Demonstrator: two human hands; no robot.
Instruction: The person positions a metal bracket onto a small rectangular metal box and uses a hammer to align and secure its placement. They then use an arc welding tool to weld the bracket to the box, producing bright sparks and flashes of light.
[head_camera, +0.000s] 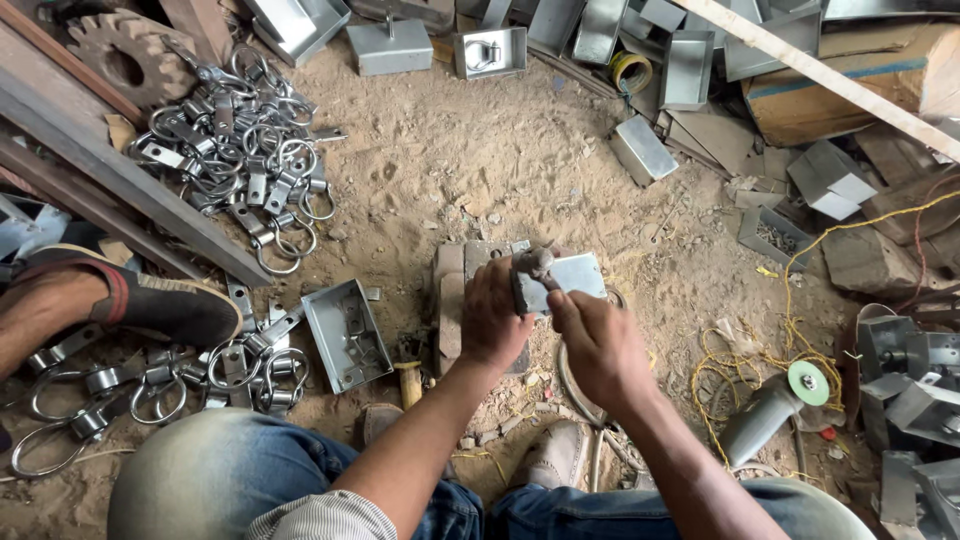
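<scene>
Hands grip small grey sheet-metal box (570, 275) over worn block (455, 300) — left hand (495, 325) clamped, right hand (590, 335) pinching edge — steadiness advisable.

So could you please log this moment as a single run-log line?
left hand: pressing grey metal box onto block | right hand: gripping box's near edge | angle grinder: on ground, untouched
</scene>
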